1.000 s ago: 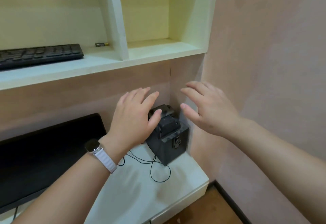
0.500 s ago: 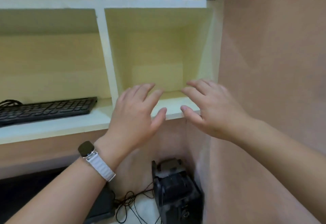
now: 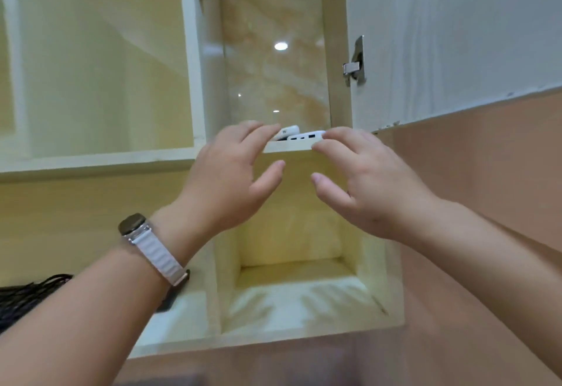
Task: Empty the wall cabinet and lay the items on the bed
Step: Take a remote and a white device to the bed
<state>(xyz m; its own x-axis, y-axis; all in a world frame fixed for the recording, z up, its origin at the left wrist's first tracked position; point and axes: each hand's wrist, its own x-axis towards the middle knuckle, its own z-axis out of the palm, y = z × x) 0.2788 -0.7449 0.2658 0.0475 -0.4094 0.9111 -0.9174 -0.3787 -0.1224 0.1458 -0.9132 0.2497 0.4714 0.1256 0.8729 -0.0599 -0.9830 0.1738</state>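
Observation:
The wall cabinet (image 3: 336,51) stands open above me, its white door (image 3: 456,36) swung out to the right. On its bottom shelf (image 3: 289,147) lie two flat white devices (image 3: 304,135) side by side, one with small ports on its edge. My left hand (image 3: 231,179), with a watch on a white band at the wrist, is raised in front of the shelf edge, fingers spread, its fingertips at the left device. My right hand (image 3: 365,182) hovers open just right of the devices. Neither hand holds anything.
Left of the open compartment a glass-fronted door (image 3: 100,60) is closed. Below is an open cubby (image 3: 304,264) with nothing in it. Dark cables (image 3: 27,297) lie on the shelf at lower left. A pink wall (image 3: 486,203) runs along the right.
The view has tilted up from the desk and the keyboard shelf to the wall cabinet. Both hands have risen with it, from above the black device to the cabinet's bottom shelf.

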